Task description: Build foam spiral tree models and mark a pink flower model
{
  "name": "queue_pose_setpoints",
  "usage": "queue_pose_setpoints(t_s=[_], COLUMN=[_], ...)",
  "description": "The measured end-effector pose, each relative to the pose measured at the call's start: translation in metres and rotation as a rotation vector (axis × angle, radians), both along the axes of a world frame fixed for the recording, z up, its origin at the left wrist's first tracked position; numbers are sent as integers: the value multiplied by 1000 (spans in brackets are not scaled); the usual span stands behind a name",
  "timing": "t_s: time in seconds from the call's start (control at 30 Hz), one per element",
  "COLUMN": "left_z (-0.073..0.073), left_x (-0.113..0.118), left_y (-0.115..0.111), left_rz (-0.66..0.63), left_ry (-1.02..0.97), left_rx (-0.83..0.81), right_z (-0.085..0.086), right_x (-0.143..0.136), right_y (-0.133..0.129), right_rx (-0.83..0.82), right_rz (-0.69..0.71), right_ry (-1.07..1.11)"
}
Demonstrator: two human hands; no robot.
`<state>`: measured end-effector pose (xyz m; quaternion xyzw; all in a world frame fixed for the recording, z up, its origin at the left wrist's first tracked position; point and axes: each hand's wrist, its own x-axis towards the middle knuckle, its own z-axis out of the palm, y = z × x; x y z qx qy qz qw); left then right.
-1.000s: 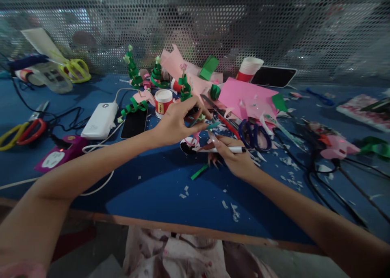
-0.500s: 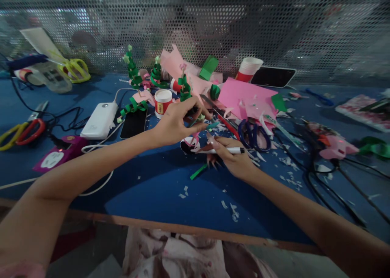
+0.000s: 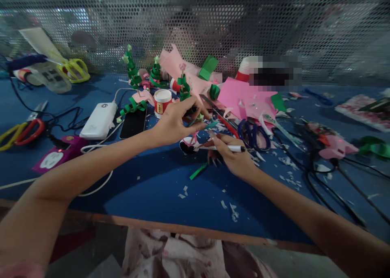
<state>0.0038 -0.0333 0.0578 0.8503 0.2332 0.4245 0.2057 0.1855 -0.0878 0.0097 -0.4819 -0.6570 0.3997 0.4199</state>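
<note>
My right hand (image 3: 233,156) is closed on a white marker (image 3: 233,148), which sits over the table (image 3: 158,192) with its dark end to the right, its other end toward a black-and-white disc (image 3: 187,148). I judge the marker light, stiff and smooth, liable to roll; grip it at mid-barrel. My left hand (image 3: 176,121) is half-curled, thumb and forefinger near each other beside a teal strip (image 3: 212,124); I cannot tell whether they pinch it. I judge the strip light and easily creased; take it by one end. Keep clearance from the scissors (image 3: 255,135) just beside the right hand and the cup (image 3: 163,101) near the left. Room for moving lies toward the near edge (image 3: 183,229), over scattered scraps (image 3: 233,213).
</note>
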Motion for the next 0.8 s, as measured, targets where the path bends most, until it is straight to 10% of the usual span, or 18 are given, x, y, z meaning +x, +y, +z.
queue_pose_setpoints(t_s=[0.8], left_z=[1], left_x=[0], left_y=[0], left_rz=[-12], left_ry=[-10], left_rx=[44], right_z=[-3], right_x=[3], right_y=[2], right_rx=[-44], right_rz=[-101], right_ry=[108])
